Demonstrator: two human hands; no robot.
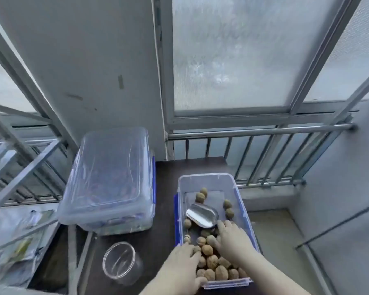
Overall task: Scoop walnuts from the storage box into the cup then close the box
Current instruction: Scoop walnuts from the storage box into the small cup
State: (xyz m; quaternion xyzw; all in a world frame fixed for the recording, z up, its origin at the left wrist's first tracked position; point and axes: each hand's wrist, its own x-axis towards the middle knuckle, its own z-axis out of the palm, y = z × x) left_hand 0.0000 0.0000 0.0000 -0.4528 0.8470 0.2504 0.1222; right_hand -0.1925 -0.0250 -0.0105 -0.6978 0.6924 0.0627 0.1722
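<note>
A clear storage box (207, 179) with blue latches stands open on a dark table (164, 209), and walnuts (213, 262) are heaped at its near end. A metal scoop (202, 213) lies inside the box, bowl pointing away. My right hand (232, 239) is in the box, closed around the scoop's handle end among the walnuts. My left hand (183, 265) grips the box's near left rim, fingers inside touching walnuts. An empty clear cup (119, 260) stands on the table, left of the box.
A larger closed clear box (111, 177) with a lid sits at the table's left back. A metal railing (260, 133) and frosted windows run behind. Metal bars and plastic bags (19, 241) lie to the left. No separate lid for the walnut box is in sight.
</note>
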